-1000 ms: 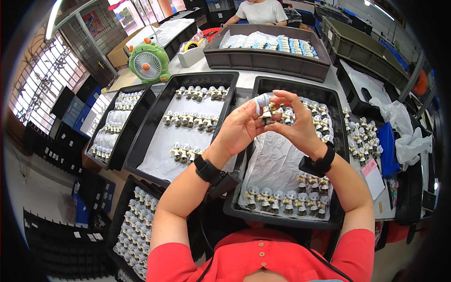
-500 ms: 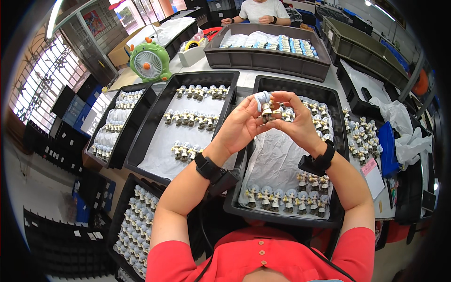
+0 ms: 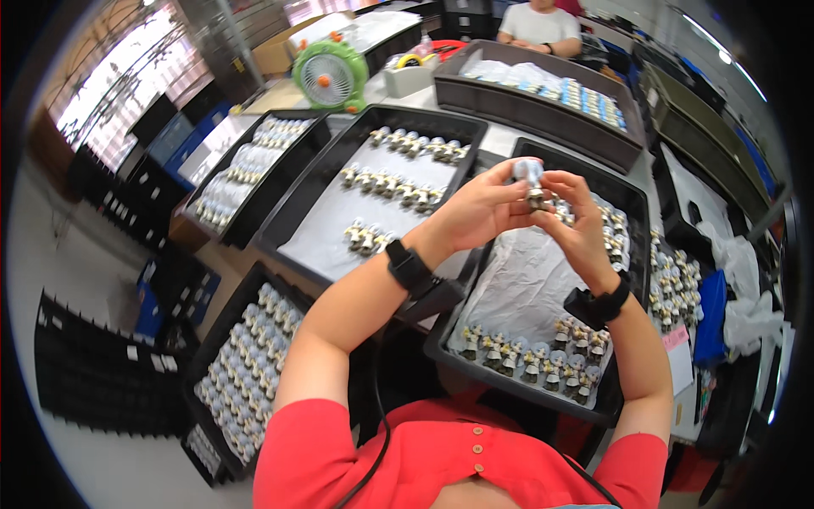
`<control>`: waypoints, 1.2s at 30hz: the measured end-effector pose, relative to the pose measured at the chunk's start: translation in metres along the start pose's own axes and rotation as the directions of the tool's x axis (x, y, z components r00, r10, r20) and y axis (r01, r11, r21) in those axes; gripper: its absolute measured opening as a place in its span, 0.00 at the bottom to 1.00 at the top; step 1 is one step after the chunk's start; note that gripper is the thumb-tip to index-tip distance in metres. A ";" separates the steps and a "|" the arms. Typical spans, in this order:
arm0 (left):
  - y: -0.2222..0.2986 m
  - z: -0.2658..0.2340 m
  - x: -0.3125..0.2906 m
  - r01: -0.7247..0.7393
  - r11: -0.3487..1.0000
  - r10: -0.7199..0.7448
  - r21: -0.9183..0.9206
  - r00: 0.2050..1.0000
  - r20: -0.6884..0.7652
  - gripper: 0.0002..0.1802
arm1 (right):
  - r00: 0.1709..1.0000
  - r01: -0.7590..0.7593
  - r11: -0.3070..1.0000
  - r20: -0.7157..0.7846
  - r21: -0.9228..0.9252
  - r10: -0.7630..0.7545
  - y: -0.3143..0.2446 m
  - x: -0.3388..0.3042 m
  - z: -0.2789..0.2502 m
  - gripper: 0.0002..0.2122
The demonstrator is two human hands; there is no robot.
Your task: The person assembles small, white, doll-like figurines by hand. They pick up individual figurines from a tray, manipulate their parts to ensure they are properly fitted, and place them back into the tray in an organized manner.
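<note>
A small figurine point(image 3: 532, 180) with pale blue-grey hair and a dark base is held upright between both my hands. My left hand point(image 3: 487, 204) has its fingers and thumb closed on its left side. The fingers of my right hand point(image 3: 579, 216) pinch it from the other side. Both hands are raised over the far part of a black tray point(image 3: 441, 349) lined with white sheet. Similar figurines point(image 3: 532, 360) stand in rows along that tray's near end, and more lie at its far right, partly hidden by my right hand.
To the left, another black tray point(image 3: 275, 222) holds spaced rows of figurines. Lower left, a tray point(image 3: 208, 416) is densely filled. Loose figurines point(image 3: 674, 280) lie right, near a blue bin point(image 3: 714, 314). A green fan point(image 3: 331, 76) and a grey crate point(image 3: 534, 114) stand behind; a person point(image 3: 541, 30) sits beyond.
The view has turned, so the scene sits tilted and my hands appear farther right. The figurine stays between both hands, now more upright.
</note>
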State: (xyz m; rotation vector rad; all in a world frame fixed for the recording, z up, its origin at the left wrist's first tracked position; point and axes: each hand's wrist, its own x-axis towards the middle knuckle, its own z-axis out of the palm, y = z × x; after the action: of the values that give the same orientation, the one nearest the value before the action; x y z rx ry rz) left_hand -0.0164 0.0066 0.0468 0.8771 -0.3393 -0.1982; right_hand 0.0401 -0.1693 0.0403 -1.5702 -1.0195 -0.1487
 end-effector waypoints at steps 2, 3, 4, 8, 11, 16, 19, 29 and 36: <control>0.015 -0.004 -0.001 0.095 0.983 -0.080 0.155 0.992 -0.100 0.19 | 0.998 -0.055 0.998 0.033 -0.012 0.055 -0.004 -0.003 -0.001 0.23; 0.029 -0.007 -0.005 0.122 0.938 -0.075 0.325 0.985 -0.153 0.21 | 0.998 -0.035 0.998 0.060 -0.052 0.038 -0.006 -0.003 -0.003 0.23; 0.045 -0.012 -0.013 0.158 0.862 -0.067 0.481 0.977 -0.202 0.22 | 0.999 -0.002 0.993 0.051 -0.115 0.008 -0.006 -0.004 -0.003 0.23; 0.116 -0.071 -0.074 0.498 0.359 -0.013 0.789 0.848 -0.529 0.23 | 0.999 -0.033 0.997 0.012 -0.067 0.034 -0.006 0.002 0.000 0.22; 0.135 -0.120 -0.121 0.755 -0.036 0.109 0.655 0.654 -0.748 0.23 | 1.000 0.009 0.992 0.000 -0.123 -0.010 -0.003 0.004 -0.005 0.22; 0.136 -0.153 -0.151 0.906 -0.054 0.034 0.419 0.421 -0.906 0.25 | 0.997 -0.054 0.982 0.037 -0.178 0.062 0.000 0.002 -0.004 0.22; 0.131 -0.166 -0.142 0.916 -0.108 -0.091 0.387 0.378 -0.921 0.31 | 0.998 0.012 0.967 0.061 -0.256 0.003 0.009 0.002 -0.008 0.21; 0.113 -0.201 -0.126 0.852 -0.318 -0.139 0.415 0.391 -0.910 0.14 | 0.728 -0.159 0.939 0.606 -0.305 0.320 0.009 -0.011 -0.010 0.16; 0.113 -0.191 -0.121 0.905 -0.262 -0.122 0.335 0.314 -0.942 0.28 | 0.374 -0.068 0.936 0.861 -0.345 0.345 -0.002 -0.044 0.032 0.25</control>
State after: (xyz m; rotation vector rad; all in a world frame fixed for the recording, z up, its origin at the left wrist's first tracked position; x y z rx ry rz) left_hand -0.0542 0.2510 -0.0035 2.4607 0.9585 -0.7077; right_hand -0.0018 -0.1647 0.0055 -2.0416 -1.6722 0.9512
